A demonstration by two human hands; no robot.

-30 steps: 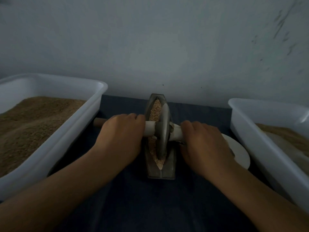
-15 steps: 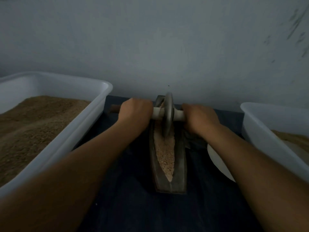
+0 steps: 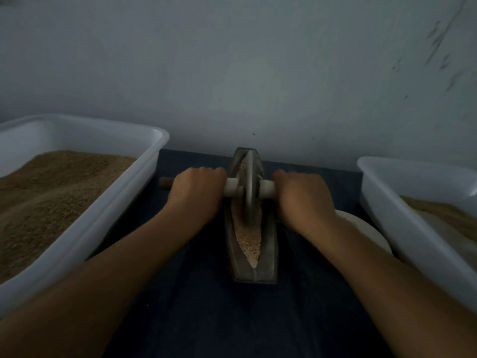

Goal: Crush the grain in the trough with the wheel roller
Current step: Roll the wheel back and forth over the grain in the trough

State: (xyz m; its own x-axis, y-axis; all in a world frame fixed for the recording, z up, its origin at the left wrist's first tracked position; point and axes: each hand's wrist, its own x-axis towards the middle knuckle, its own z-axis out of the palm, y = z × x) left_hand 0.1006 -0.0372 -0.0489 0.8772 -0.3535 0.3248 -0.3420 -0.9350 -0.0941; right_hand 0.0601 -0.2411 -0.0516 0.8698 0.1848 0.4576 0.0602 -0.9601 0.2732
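A narrow boat-shaped metal trough (image 3: 269,257) lies lengthwise on the dark cloth, with pale crushed grain (image 3: 249,241) along its groove. The metal wheel roller (image 3: 249,187) stands upright in the groove, in the far half of the trough. Its pale axle runs left and right through the disc. My left hand (image 3: 197,193) is closed around the left handle, whose brown end sticks out past my fist. My right hand (image 3: 303,200) is closed around the right handle. The grain under the wheel is hidden.
A large white tub (image 3: 108,202) heaped with brown grain stands at the left. Another white tub (image 3: 392,210) with grain stands at the right. A white plate (image 3: 361,226) lies between the trough and the right tub, partly under my right arm. A pale wall rises just behind the trough.
The wheel rolled from the trough's near half to its far end, then came back toward the middle. Both hands kept their grip on the axle throughout.
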